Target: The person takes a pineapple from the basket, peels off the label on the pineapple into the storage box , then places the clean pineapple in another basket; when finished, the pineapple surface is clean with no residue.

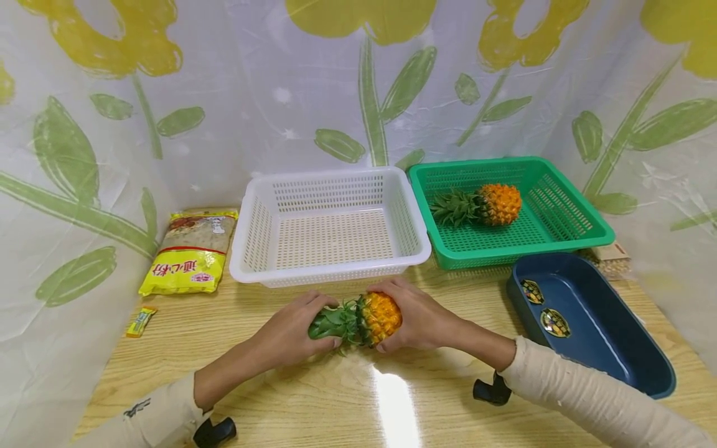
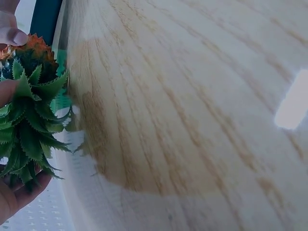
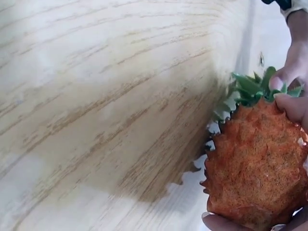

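A small pineapple (image 1: 366, 319) lies on its side on the wooden table (image 1: 313, 398), just in front of the white basket (image 1: 329, 225). My left hand (image 1: 297, 333) grips its green crown (image 2: 26, 120). My right hand (image 1: 417, 318) curls round its orange body (image 3: 257, 168). A second pineapple (image 1: 484, 205) lies in the green basket (image 1: 582, 233) at the back right, touched by neither hand.
A dark blue tub (image 1: 594, 323) stands at the right with two stickers inside. A yellow food packet (image 1: 193, 252) and a small sachet (image 1: 140, 320) lie at the left. A flowered plastic curtain (image 1: 347, 81) closes the back and sides.
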Demonstrator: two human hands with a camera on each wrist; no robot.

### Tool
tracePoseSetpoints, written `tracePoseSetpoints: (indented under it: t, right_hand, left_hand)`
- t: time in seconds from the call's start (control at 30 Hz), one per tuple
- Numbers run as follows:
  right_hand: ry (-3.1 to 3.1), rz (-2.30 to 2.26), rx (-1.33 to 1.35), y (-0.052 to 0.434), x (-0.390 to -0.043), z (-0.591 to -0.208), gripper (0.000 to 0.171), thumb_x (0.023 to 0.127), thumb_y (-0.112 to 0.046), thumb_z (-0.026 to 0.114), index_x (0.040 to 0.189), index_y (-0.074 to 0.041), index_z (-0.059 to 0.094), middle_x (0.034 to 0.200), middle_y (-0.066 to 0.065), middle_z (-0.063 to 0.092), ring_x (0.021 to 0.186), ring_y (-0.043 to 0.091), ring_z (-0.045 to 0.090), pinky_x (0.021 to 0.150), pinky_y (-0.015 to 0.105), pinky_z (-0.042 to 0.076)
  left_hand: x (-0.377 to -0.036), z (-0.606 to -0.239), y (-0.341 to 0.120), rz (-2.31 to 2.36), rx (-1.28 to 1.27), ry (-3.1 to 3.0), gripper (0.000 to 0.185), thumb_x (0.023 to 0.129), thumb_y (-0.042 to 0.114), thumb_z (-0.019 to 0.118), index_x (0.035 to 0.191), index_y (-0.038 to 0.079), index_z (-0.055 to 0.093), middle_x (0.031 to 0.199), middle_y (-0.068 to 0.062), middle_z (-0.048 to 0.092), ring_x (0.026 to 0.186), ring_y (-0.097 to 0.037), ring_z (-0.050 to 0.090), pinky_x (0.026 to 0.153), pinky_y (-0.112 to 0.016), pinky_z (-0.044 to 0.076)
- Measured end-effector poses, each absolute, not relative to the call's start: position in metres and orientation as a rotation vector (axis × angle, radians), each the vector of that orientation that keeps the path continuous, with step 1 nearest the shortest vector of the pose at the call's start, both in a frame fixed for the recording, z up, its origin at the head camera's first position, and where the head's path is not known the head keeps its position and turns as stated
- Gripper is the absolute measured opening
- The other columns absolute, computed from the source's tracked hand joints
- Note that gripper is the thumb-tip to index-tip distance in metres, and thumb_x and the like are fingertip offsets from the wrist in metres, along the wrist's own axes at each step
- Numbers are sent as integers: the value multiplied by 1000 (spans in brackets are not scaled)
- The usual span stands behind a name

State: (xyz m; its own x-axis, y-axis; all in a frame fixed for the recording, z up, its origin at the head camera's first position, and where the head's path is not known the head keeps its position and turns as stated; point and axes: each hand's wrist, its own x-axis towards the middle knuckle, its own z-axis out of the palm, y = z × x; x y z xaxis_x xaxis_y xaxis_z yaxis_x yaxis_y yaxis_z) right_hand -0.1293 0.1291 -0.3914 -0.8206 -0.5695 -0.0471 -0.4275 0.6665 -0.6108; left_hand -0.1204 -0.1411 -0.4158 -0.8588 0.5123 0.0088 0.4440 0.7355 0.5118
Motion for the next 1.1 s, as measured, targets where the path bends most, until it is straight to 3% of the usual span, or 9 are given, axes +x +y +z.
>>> tracePoseSetpoints:
  t: [0.3,0.53,0.77,0.93,1.1]
  right_hand:
    - [2621,-889,-790,136,-130,-388,93,64,-29,94,145,-18,50,142,8,48,108,23,58,85,41,56]
    - [2616,-898,-794,142,-129,-380,91,64,-30,93,144,-20,51,136,5,50,103,20,58,80,35,55]
    - [2632,-888,-827,152,-129,-374,90,64,-32,93,143,-22,51,132,4,52,102,19,56,79,33,54]
    - [2630,-892,-822,160,-128,-367,90,64,-30,93,144,-24,51,129,2,52,101,19,57,77,32,54]
    - [2634,-907,-799,171,-128,-363,92,64,-28,94,145,-26,49,133,6,50,102,21,57,76,33,55]
  left_hand:
    - [-118,-415,-141,801,779,2782,58,86,46,76,134,19,58,131,-4,58,109,-22,61,86,-44,54]
    - [-117,-409,-142,810,785,2763,62,90,51,71,139,17,55,134,-6,57,111,-25,60,84,-46,54]
    - [-113,-402,-144,823,792,2767,65,92,50,68,144,17,50,144,-9,53,124,-35,57,95,-58,51]
    - [-112,-393,-148,846,783,2749,70,93,54,65,150,19,44,151,-7,47,132,-34,53,102,-60,47]
    - [-115,-386,-152,884,798,2745,68,95,55,61,149,18,44,147,-5,50,130,-31,54,102,-56,48]
